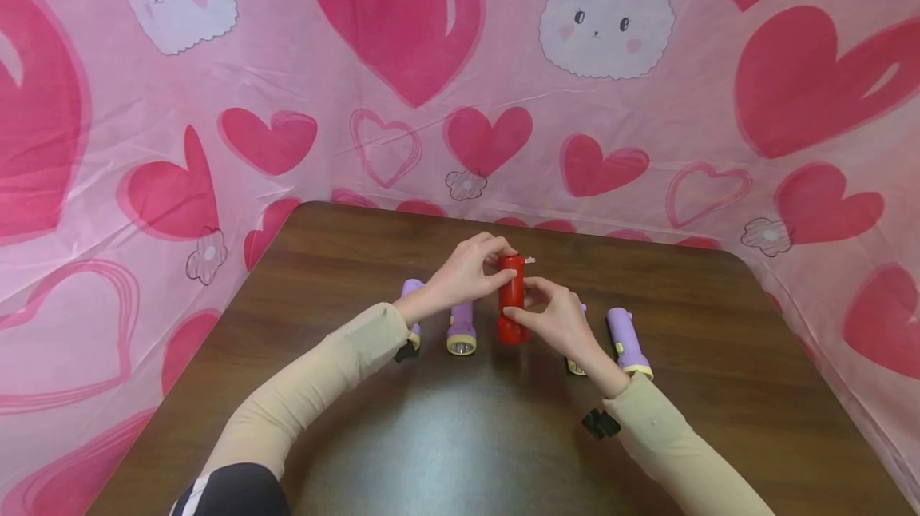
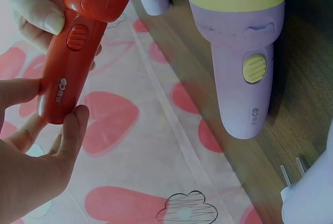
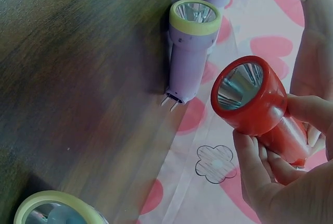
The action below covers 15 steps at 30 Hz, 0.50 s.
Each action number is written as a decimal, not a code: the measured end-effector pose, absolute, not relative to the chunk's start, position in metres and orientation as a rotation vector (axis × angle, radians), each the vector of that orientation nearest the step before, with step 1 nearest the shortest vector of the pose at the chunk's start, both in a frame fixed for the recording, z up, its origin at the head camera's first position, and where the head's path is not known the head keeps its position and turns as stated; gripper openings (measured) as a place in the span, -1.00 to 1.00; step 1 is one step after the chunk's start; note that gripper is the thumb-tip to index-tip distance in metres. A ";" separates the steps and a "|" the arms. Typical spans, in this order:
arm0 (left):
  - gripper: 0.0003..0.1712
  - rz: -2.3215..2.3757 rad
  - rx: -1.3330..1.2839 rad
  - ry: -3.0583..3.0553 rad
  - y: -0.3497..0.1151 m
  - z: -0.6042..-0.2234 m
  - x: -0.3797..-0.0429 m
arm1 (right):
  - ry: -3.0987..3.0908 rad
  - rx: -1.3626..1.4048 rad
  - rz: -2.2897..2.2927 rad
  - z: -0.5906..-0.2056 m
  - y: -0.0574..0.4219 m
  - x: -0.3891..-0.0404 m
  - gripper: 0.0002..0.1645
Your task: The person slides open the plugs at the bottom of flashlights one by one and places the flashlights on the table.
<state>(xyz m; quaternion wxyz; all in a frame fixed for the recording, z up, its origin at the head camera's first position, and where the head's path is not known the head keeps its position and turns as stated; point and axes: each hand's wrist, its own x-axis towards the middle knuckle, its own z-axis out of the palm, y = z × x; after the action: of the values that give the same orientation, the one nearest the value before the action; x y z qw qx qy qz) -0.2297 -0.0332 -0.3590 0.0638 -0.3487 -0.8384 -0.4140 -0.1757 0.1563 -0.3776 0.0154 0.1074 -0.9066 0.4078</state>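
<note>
Both hands hold a red flashlight (image 1: pixel 512 292) out over the table, its lens end toward me. My left hand (image 1: pixel 470 267) grips the tail end between thumb and fingers; metal plug prongs (image 1: pixel 530 260) stick out there. Lower down, my right hand (image 1: pixel 561 320) pinches the body near the head with thumb and fingers. The left wrist view shows the red slide switch (image 2: pixel 78 37) on its side. In the right wrist view the silvery reflector (image 3: pixel 240 86) faces outward. A purple flashlight (image 1: pixel 461 328) with a yellow rim lies just left of the red one.
Another purple flashlight (image 1: pixel 412 286) lies partly behind my left wrist. On the right are a purple flashlight (image 1: pixel 628 340) and one more flashlight (image 1: pixel 577 367) mostly hidden by my right hand. The brown wooden table (image 1: pixel 402 436) meets a pink heart-patterned cloth (image 1: pixel 287 61) behind it.
</note>
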 end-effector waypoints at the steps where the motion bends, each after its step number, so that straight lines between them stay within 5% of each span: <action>1: -0.69 -1.243 -1.052 -2.533 -0.033 -0.359 -0.230 | -2.822 0.331 1.271 -0.377 0.156 -0.176 -0.44; 15: -0.66 -1.190 -1.038 -2.565 -0.031 -0.363 -0.232 | -2.878 0.300 1.309 -0.380 0.161 -0.178 -0.41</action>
<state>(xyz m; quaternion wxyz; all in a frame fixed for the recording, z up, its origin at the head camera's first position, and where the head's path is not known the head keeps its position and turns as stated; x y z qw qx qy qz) -0.2321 -0.0306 -0.3634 0.0646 -0.3438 -0.8498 -0.3943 -0.1782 0.1609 -0.3797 -0.0169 0.0943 -0.9061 0.4120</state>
